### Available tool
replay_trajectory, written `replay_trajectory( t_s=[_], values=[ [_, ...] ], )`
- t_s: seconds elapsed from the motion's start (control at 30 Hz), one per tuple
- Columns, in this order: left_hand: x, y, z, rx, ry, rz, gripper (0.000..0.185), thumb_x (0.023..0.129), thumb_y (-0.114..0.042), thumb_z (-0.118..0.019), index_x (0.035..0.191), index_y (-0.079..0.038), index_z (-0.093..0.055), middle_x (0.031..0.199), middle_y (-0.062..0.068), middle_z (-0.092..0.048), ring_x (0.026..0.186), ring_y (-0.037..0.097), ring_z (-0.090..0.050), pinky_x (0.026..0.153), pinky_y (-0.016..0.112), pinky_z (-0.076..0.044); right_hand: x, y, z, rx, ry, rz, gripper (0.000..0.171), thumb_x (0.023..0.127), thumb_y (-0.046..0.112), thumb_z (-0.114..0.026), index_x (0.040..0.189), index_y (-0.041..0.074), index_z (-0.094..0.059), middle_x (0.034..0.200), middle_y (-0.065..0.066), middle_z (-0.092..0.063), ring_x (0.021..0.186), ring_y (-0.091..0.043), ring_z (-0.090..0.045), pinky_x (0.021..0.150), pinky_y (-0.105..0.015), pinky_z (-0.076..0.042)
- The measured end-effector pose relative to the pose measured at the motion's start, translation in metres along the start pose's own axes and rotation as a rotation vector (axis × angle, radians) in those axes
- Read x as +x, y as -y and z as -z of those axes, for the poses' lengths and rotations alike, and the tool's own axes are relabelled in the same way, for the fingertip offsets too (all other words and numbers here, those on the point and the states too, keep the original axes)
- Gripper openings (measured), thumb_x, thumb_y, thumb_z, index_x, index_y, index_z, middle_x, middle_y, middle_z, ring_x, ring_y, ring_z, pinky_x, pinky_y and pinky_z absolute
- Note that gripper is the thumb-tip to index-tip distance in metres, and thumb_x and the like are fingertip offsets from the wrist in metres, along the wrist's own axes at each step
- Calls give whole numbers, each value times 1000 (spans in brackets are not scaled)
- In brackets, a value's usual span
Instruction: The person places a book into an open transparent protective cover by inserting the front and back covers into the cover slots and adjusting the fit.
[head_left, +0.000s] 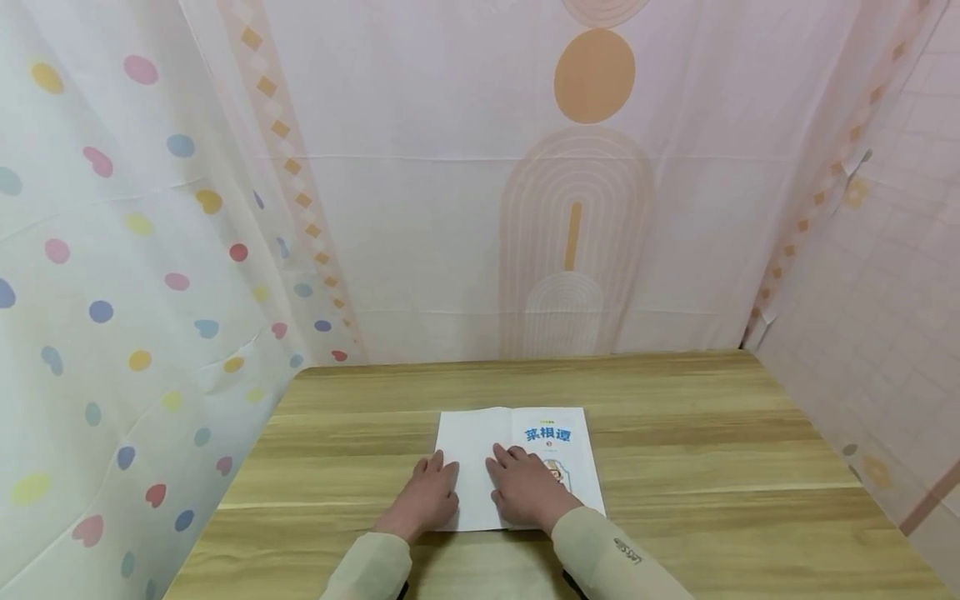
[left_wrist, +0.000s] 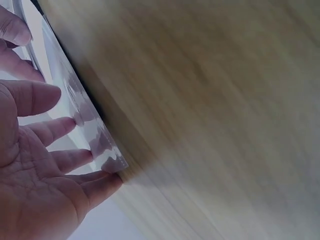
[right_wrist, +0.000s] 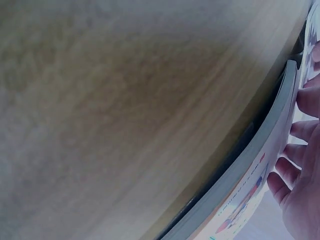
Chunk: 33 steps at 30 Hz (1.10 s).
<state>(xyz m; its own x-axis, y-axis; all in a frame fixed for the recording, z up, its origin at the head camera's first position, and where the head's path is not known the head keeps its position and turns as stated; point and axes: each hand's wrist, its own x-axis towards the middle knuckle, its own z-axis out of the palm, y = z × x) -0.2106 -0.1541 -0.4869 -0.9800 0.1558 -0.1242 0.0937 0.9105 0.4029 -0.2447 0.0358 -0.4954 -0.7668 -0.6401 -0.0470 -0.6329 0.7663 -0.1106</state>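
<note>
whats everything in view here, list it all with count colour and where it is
open white paperback book with blue title characters: 1, white pages, flat on the table's near middle, title page on its right half
light wooden table: 1, pale oak grain, fills the lower part of the head view
polka-dot curtain: 1, white with coloured dots, left side
arch-patterned backdrop: 1, pale pink with orange shapes, behind the table
tiled-pattern sheet: 1, pink, right side
left hand: 1, fingers straight, pressing the left page
right hand: 1, fingers flat on the right page
sleeves: 2, beige, bottom edge
</note>
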Motion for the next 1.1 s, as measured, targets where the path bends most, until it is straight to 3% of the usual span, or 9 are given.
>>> replay_trajectory(
  t_s=[0.23,0.43,0.67,0.77,1.1],
  values=[
    [4,-3,-2,42,-45,1,43,95,-18,-61,128,10,-56,144,41,-35,135,56,-32,107,66,-29,-2,-1,-1,-3,-7,-4,52,101,34,-52,148,13,-48,156,-6,-39,140,-26,-38,110,-45,-36],
    [3,-8,0,98,-51,24,44,94,-23,-64,127,5,-58,144,35,-41,134,52,-36,105,73,-24,-1,-1,-2,21,-1,-16,53,101,33,-53,149,12,-46,157,-7,-38,141,-26,-37,112,-45,-35],
    [7,-22,-3,126,-65,-180,49,95,-17,-62,136,9,-52,144,32,-44,135,47,-39,108,63,-31,0,-3,-3,215,-31,-67,66,99,29,-58,155,6,-31,157,-9,-36,141,-28,-37,114,-45,-32],
    [10,-28,-5,145,-56,-226,49,97,-17,-59,139,6,-50,146,28,-44,136,45,-40,107,62,-33,1,-4,-6,280,-55,-79,69,99,30,-58,156,4,-27,157,-11,-36,140,-29,-38,114,-43,-32],
    [14,-32,-11,161,-34,-180,44,99,-18,-54,142,-7,-54,149,23,-44,136,45,-40,101,69,-35,1,-5,-6,341,-109,-125,69,96,28,-64,152,0,-34,152,-15,-42,138,-32,-41,112,-44,-34]
  ],
)
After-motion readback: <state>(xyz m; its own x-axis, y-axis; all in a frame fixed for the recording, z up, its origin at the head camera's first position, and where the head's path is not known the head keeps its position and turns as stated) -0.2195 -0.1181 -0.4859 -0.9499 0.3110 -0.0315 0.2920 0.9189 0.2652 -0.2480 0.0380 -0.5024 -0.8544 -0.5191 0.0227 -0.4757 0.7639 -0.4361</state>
